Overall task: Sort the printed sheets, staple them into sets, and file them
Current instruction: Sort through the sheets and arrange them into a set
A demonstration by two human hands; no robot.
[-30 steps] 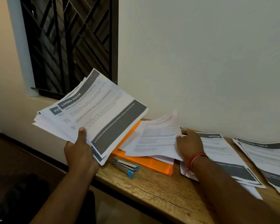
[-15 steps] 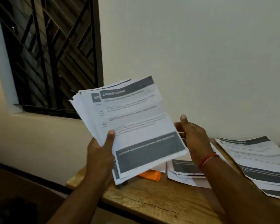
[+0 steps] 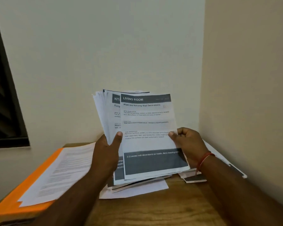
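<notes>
Head view: left hand [image 3: 105, 152] grips fanned paper stack [image 3: 105, 108]; right hand [image 3: 190, 144] pinches flat top sheet [image 3: 147, 124], fingers [image 3: 185, 132] curled.

Two cream walls [image 3: 105, 46] are meeting in a corner [image 3: 202, 79] behind a wooden table [image 3: 153, 209]; a dark window [image 3: 3, 95] is showing at left.

Orange folder [image 3: 15, 198] cut by left edge; top sheet [image 3: 147, 124] print blurred.

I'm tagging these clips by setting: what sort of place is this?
Probably a plain room in a home or small office, not a fitted workplace: a wooden table stands in a corner of bare painted walls, an orange folder lies on it, and a stack of printed sheets is held above it.
</notes>
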